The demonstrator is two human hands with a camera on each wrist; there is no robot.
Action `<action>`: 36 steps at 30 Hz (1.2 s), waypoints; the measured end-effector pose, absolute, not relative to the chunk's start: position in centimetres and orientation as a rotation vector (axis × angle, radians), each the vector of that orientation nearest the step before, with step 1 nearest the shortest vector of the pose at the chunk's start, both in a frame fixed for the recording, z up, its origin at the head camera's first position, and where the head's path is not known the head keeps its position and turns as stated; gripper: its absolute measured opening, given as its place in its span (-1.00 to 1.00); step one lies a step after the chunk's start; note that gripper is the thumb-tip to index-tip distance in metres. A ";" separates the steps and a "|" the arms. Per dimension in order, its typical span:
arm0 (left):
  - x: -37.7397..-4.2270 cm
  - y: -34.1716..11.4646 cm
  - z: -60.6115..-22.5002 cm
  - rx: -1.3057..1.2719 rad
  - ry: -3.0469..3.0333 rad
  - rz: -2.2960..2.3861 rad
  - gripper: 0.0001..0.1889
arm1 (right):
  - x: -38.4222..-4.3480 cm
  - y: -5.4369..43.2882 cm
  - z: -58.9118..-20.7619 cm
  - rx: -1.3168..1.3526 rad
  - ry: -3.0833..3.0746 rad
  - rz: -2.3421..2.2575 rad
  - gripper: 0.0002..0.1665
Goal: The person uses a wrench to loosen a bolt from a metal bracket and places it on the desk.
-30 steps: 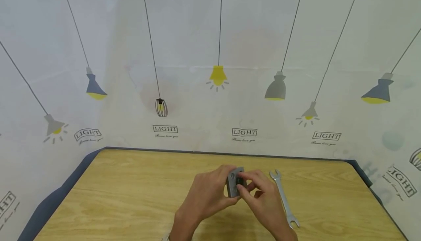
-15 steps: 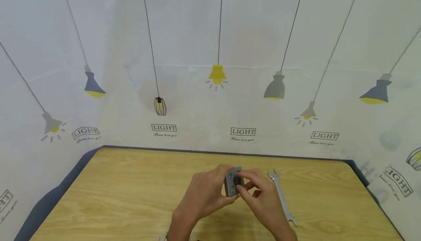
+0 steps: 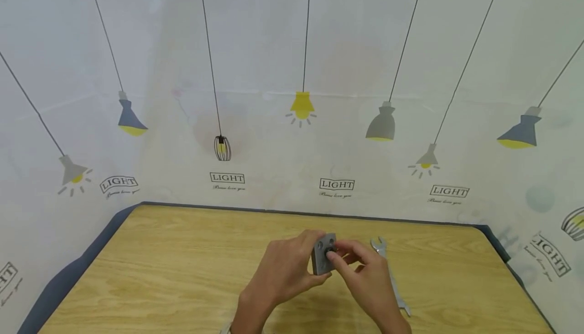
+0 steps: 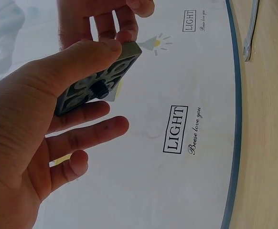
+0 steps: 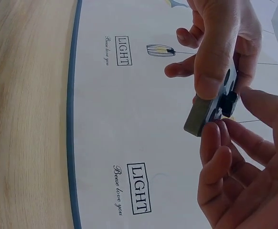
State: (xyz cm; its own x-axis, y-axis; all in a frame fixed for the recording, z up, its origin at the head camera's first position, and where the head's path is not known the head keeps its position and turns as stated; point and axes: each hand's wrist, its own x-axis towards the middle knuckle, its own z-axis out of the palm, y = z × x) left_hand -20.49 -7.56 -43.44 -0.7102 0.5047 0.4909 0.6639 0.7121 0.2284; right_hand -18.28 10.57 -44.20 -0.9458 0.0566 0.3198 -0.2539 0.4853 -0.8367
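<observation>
My left hand (image 3: 285, 265) holds a grey rectangular block (image 3: 322, 262) with round holes, its thumb along one edge and fingers behind. A black bolt passes through the block. Its hex head (image 5: 230, 103) stands out from one face in the right wrist view, and its threaded end (image 4: 100, 89) sticks out of the ribbed opposite face in the left wrist view. My right hand (image 3: 368, 278) has thumb and fingertips around the bolt head, which the thumb partly covers in the head view. Both hands are above the table.
A double open-ended wrench (image 3: 379, 246) lies on the wooden table (image 3: 173, 268) just right of my right hand, which hides part of it. Behind the table rises a pale wall covering (image 3: 264, 161) printed with lamps, and a dark blue strip runs along the table's edge.
My right thumb has moved up over the bolt head and the index fingertip has shifted right, so less of the head shows. The left hand keeps its hold on the block.
</observation>
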 end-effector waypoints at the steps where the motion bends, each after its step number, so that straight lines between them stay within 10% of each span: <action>1: -20.5 -7.5 -43.4 -0.908 -2.524 -0.555 -0.35 | -18.3 10.5 -44.2 0.165 -2.435 1.443 -0.85; 36: -20.6 -7.3 -43.6 -0.927 -2.498 -0.527 -0.39 | -18.0 10.5 -44.2 0.414 -2.354 1.371 -0.56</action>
State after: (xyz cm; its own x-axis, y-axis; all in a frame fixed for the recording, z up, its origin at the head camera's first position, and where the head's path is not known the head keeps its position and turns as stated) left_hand -20.59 -7.28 -43.59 -0.6882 0.5200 0.5061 0.6801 0.7053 0.2001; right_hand -18.01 10.46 -44.23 -0.8829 -0.0597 0.4657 -0.4346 0.4794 -0.7625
